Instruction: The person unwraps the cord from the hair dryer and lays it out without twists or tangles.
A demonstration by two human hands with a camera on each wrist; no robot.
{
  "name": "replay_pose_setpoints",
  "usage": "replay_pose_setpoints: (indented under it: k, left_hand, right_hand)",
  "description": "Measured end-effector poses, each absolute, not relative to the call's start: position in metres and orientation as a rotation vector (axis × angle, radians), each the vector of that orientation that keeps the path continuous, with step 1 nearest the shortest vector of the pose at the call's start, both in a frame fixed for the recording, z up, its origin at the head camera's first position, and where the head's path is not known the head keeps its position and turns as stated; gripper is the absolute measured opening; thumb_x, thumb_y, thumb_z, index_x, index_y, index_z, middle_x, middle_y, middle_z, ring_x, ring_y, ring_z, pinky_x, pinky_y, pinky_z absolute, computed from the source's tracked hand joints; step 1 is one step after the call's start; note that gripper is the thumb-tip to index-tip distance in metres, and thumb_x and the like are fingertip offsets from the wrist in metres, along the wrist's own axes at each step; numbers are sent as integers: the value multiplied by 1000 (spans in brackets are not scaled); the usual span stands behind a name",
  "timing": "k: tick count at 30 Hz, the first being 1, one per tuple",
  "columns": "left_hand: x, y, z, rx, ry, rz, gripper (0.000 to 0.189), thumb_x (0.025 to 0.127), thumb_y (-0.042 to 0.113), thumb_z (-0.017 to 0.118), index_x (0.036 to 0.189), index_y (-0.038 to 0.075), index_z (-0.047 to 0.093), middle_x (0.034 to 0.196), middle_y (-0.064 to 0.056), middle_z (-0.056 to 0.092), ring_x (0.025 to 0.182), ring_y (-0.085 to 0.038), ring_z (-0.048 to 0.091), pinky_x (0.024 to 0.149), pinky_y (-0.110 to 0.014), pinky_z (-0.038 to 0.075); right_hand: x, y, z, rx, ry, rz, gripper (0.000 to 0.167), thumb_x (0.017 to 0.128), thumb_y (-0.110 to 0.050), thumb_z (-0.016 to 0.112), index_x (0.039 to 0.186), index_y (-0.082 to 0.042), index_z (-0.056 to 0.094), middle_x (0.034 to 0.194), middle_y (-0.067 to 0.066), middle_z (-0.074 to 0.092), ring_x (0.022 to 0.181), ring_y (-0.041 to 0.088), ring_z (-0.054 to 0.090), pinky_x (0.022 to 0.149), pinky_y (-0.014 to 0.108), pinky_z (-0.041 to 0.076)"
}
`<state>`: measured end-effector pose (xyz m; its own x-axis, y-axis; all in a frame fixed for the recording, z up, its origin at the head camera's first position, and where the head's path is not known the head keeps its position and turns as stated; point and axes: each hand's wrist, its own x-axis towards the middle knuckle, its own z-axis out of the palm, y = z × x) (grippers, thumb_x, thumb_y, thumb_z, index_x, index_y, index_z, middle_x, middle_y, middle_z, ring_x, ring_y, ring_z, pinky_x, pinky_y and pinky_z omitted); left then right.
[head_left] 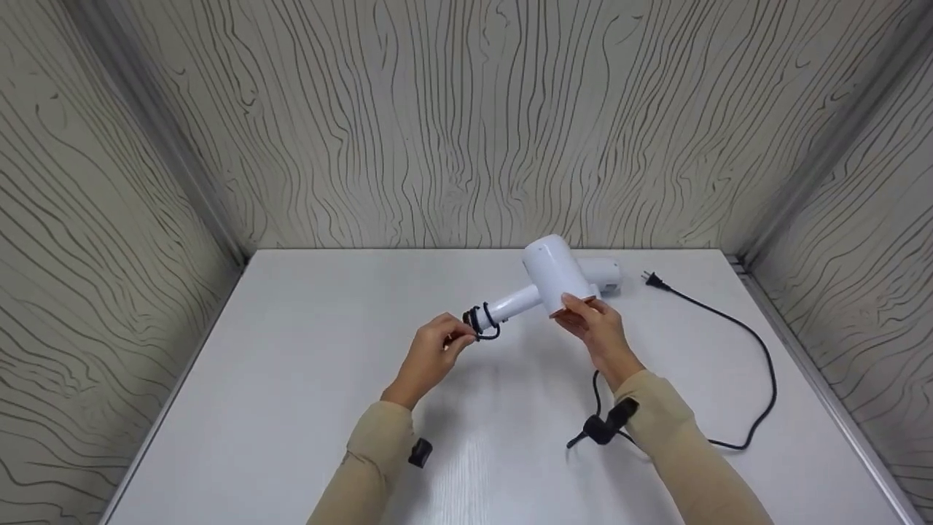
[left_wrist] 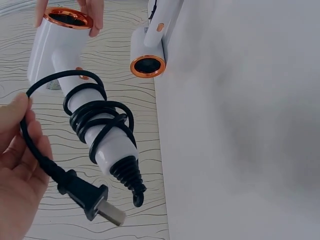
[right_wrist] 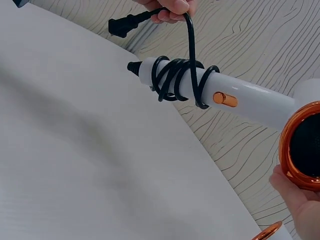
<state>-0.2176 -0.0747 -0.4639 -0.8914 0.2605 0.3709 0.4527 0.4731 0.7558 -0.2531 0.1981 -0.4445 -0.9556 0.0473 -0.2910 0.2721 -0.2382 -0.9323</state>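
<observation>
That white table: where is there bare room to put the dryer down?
The left half of the table, between the left wall and the left hand, is bare. So is the near middle between the sleeves. The right side is crowded: a second dryer lies at the back, and its cord loops toward the right hand.

A staged recording booth rather than a lived-in room: a plain white tabletop (head_left: 291,408) boxed in on three sides by wood-grain patterned panels (head_left: 466,124) joined by metal corner strips (head_left: 182,160).
</observation>
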Motion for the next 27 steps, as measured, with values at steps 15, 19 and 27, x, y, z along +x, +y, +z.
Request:
replay_pose_setpoints:
  k: [15,19,27]
  left_hand:
    - [-211,-73,-486,-676,-2622,-1378,10,90,8,65,93,2,72,92,-9,68,85,-14,62,75,-20,55]
    - [-212,-73,-493,-665,-2641,-1350,8,89,6,66,91,2,73,90,-8,68,84,-13,62,74,-21,55]
    - [-216,-72,-503,-566,-2714,-1363,9,88,5,66,93,3,73,93,-7,69,87,-14,63,75,-22,55]
  right_hand:
    - [-250,198,-441,431,1704,-2516,41,95,-31,58,125,-7,42,94,-7,64,88,7,68,96,27,56]
    - [-249,198,-439,424,1703,-2509,44,95,-33,58,128,-9,40,100,-5,62,91,8,67,102,31,52]
    - [-247,198,-436,435,1628,-2539,49,95,-37,57,131,-14,34,110,0,56,95,10,66,107,35,49]
